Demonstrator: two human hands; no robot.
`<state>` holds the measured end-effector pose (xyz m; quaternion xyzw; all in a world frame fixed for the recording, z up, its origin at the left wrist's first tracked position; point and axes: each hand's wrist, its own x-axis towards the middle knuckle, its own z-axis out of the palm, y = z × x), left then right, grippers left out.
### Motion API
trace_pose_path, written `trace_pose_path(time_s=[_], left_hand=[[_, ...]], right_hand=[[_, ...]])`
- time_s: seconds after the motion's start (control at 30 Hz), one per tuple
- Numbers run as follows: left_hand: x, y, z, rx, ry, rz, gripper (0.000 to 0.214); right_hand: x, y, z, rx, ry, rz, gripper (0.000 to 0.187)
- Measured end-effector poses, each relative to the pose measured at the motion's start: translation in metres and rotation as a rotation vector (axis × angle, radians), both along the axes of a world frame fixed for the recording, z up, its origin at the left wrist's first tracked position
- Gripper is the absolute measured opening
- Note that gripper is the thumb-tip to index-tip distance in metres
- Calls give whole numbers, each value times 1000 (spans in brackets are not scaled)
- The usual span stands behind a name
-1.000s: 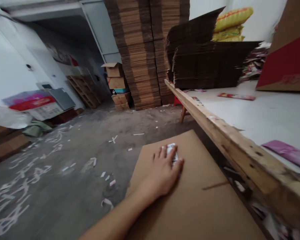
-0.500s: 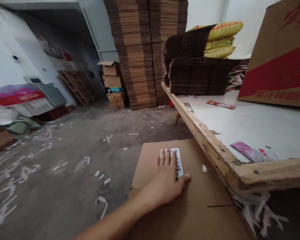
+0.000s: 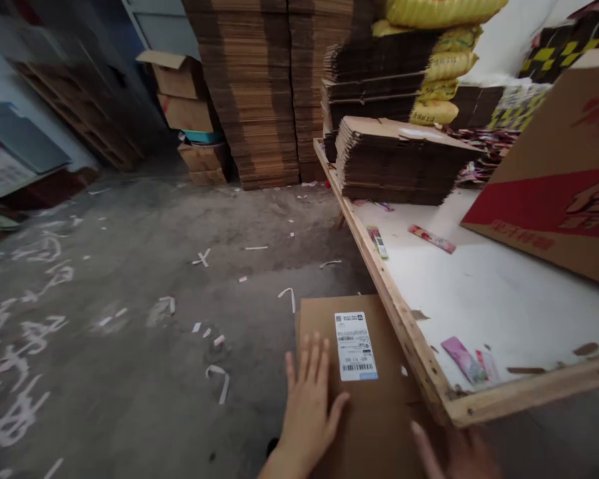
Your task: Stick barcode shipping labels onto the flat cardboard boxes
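Observation:
A flat-topped cardboard box (image 3: 379, 419) stands low beside the table's wooden edge. On its top is a white printed shipping label (image 3: 356, 346) with a barcode. My left hand (image 3: 307, 406) lies on the box's left side, just left of the label, its fingers stretched out and the thumb apart. At the bottom right, my right hand (image 3: 459, 456) shows only in part, dim and blurred, at the box's right side under the table corner. Its thumb points up over the box; the other fingers are hard to make out.
To the right stands a wood-framed table (image 3: 404, 319) with wrappers, stacked flat cartons (image 3: 399, 159) and a large printed box (image 3: 554, 179). Yellow sacks (image 3: 444, 66) are piled behind. Tall cardboard stacks (image 3: 259, 100) rise at the back. Paper strips (image 3: 219, 379) litter the floor.
My left hand has slid off the label toward the box's left side, uncovering the label. My right hand has come into view at the bottom right. The view has tilted down and turned right.

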<state>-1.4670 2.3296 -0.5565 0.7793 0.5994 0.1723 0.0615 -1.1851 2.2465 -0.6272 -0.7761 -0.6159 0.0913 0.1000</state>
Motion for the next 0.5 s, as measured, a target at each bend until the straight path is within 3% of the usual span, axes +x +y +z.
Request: trace_pose_path(time_s=[0.1,0.17,0.27,0.37,0.43,0.5], left_hand=[[32,15,4,-4,76,-114,66],[41,28,-3,-21,100,-156,63],[36,33,-25,-43,140,-195,61],[28,20,-43,-66,155,-202,61],[28,12,-43,-95,144,-212,61],[31,9,-30,-163,120,-229,61]], right_hand=[[-80,41,44,92,8,132,73],[-117,64,57,108,4,170,62],[-137,76,46,63,-71,229,59],[-133,62,18,22,-134,259,58],[-129,52,7,17,-151,253,59],[-129,47,7,15,-157,250,60]])
